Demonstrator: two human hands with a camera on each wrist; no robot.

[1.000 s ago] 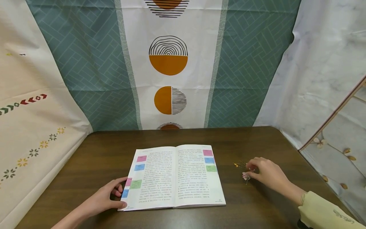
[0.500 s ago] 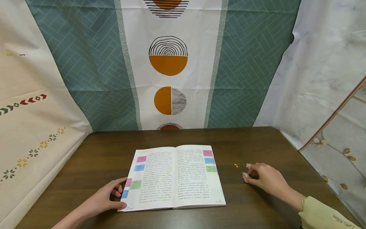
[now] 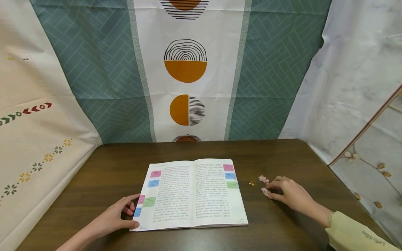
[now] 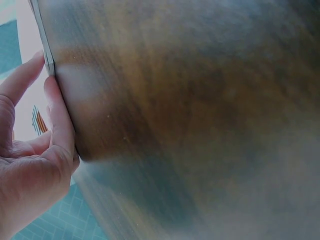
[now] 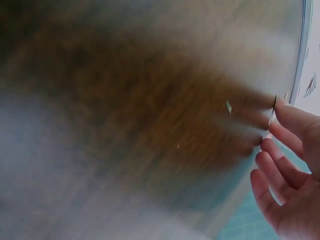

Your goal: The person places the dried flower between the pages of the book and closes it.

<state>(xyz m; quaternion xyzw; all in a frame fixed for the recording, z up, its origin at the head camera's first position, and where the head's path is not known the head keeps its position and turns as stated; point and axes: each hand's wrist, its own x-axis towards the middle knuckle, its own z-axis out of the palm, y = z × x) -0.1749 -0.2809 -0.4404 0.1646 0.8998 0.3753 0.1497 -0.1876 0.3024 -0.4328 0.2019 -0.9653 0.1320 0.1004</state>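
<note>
An open book with printed pages and coloured squares lies on the brown table. My left hand holds its left edge, thumb on the lower corner and index finger farther up. In the left wrist view the fingers meet the edge of the book. To the right of the book my right hand pinches small dried flowers by their thin stems, just above the table. Two pink blossoms and a yellow sprig stick out left of the fingertips. A stem shows against the fingers in the right wrist view.
The brown table ends at a patterned green and white cloth behind. A cream cloth hangs at the left, and a marbled white cloth at the right. A tiny pale fragment lies on the tabletop in the right wrist view.
My right hand has moved a little to the left, and the pink and yellow flowers have shifted left with it. The left hand and the book have stayed in place.
</note>
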